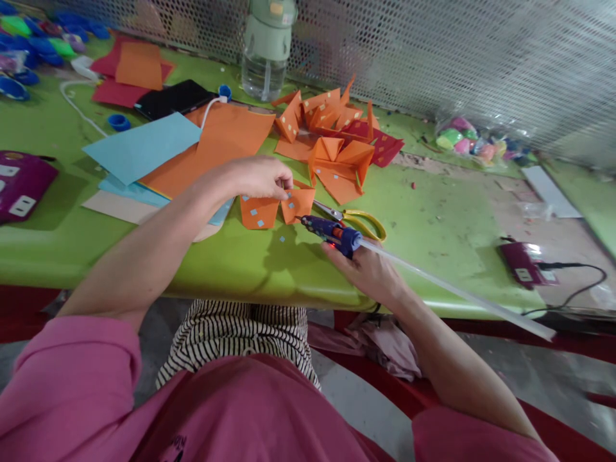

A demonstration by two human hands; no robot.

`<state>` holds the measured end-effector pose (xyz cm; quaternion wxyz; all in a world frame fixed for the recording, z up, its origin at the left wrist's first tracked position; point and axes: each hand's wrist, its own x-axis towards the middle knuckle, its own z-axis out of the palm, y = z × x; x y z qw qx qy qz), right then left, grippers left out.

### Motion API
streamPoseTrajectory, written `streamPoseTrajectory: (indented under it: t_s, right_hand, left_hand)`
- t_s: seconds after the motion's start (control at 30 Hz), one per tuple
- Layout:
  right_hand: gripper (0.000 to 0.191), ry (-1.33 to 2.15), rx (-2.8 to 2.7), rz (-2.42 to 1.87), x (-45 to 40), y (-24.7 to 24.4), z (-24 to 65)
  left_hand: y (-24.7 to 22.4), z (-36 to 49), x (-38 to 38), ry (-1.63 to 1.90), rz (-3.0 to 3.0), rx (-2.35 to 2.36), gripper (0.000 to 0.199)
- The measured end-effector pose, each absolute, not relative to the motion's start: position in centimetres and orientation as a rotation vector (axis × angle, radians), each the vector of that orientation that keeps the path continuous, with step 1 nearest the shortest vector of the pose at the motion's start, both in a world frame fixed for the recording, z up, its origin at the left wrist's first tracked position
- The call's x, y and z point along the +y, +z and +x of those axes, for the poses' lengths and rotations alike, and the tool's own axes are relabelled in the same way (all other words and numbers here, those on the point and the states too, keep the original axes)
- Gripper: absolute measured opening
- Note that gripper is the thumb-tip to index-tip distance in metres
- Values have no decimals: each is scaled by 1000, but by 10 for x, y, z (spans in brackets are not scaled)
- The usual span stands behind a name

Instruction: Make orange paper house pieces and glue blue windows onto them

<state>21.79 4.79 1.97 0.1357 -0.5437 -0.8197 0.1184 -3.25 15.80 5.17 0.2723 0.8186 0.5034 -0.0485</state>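
Observation:
My right hand is wrapped round a blue hot glue gun, with a long clear glue stick reaching out of its back toward the lower right. The gun's tip is at the lower part of an orange folded paper piece dotted with small light-blue squares. My left hand pinches the top of that piece between thumb and finger. Just left of it, a second dotted orange paper piece lies partly under my left hand. Yellow-handled scissors rest behind the glue gun.
Folded orange paper shapes pile up behind my hands. Blue paper, orange sheets and a black phone lie left. A water bottle stands against the mesh partition. Purple power strips sit at both sides.

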Motion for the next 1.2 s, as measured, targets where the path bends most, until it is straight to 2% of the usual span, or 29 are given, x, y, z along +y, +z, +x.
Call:
streamPoseTrajectory:
  t_s: [0.53,0.73,0.87,0.97,1.03,1.1,1.2]
  right_hand:
    - [39,436,-2289,-1579,48,28,231]
    - [56,-60,-2180,-1928,65,16,277]
    - [60,-49,-2229,-2042,72,12,298]
    - [51,-131,-2312,-1908,65,31,287]
    - [36,-134,-2346,-1716,58,46,264]
    - [22,81,-2398,-1479,54,53,233]
    - [18,346,-2594,-1247,56,46,188]
  left_hand:
    - [52,-33,157,-125,2189,1353,38]
    - [53,-32,157,-131,2208,1373,38]
    - [54,-31,157,-132,2216,1373,38]
    - [55,-31,157,-137,2211,1387,39]
    - [55,-31,156,-138,2179,1409,39]
    - [55,-32,155,-129,2141,1431,39]
    - [53,-32,155,-115,2133,1431,38]
